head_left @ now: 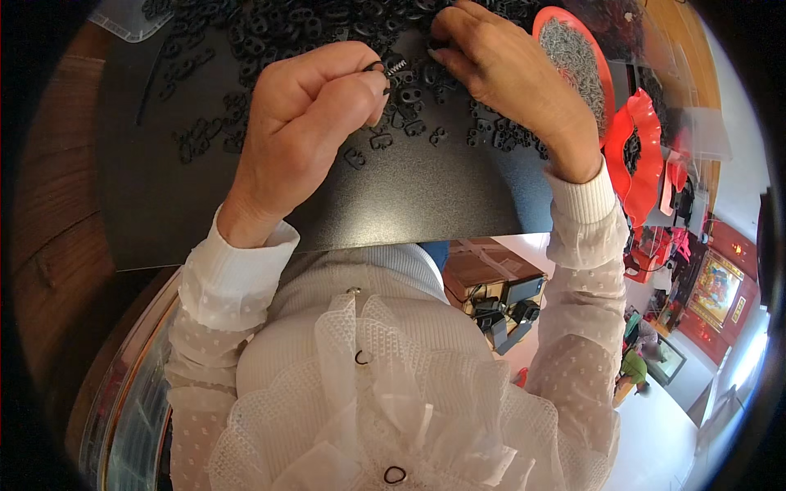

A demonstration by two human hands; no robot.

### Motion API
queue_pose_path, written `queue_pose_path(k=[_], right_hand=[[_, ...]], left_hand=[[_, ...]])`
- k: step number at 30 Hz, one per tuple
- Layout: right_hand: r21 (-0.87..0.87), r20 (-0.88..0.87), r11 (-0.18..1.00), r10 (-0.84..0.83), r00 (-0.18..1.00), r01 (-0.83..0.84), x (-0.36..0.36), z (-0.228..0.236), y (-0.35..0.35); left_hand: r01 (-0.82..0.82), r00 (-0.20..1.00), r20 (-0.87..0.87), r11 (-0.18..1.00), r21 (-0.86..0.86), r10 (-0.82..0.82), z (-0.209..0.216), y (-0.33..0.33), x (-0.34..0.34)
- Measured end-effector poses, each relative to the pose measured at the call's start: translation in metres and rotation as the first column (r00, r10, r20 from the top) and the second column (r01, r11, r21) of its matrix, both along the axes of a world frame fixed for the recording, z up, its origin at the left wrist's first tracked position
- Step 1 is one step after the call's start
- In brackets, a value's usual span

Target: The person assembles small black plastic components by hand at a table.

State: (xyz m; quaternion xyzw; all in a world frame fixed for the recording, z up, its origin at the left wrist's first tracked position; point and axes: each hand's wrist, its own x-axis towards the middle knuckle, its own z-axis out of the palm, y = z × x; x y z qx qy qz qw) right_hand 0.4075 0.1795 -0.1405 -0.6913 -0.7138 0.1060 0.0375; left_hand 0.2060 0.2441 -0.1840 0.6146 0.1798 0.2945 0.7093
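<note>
My left hand (315, 110) is closed in a pinch on a small black plastic cord-lock part, mostly hidden by the fingers. A short metal spring (396, 67) sticks out to the right from that part. Farther right, my right hand (499, 69) reaches over the pile at the far side, its thumb and fingers drawn together; what lies between the fingertips is hidden. Beneath and between both hands, many black two-holed cord-lock parts (411, 96) are strewn on the dark tabletop (393, 192).
A red tray (606, 74) heaped with loose metal springs (571, 65) lies right of my right hand. Next to it is a red wavy-rimmed bowl (647, 168) with dark pieces inside. A clear plastic container (131, 16) sits at the far left, and a cardboard box (483, 266) stands below the table edge.
</note>
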Motion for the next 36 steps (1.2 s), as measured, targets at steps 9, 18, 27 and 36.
queue_pose_path(k=[9,18,27,36], right_hand=[[0.551,-0.298,0.797,0.464,0.835,-0.246,0.002,-0.004,-0.005],[-0.117,-0.950,0.982,-0.155,0.270,0.148,-0.014,-0.001,-0.030],[-0.213,-0.970,0.965,-0.228,0.089,0.150,-0.040,0.008,-0.032],[-0.145,-0.969,0.979,-0.170,0.180,0.144,-0.062,0.013,-0.031]], left_hand=[[0.066,0.997,-0.040,0.998,0.005,-0.066,0.004,-0.001,-0.001],[0.174,0.976,-0.112,0.980,-0.097,-0.184,0.007,0.002,-0.010],[0.234,0.972,0.015,0.962,-0.138,-0.234,0.014,-0.001,-0.020],[0.234,0.971,0.053,0.971,-0.054,-0.231,0.010,-0.001,-0.037]])
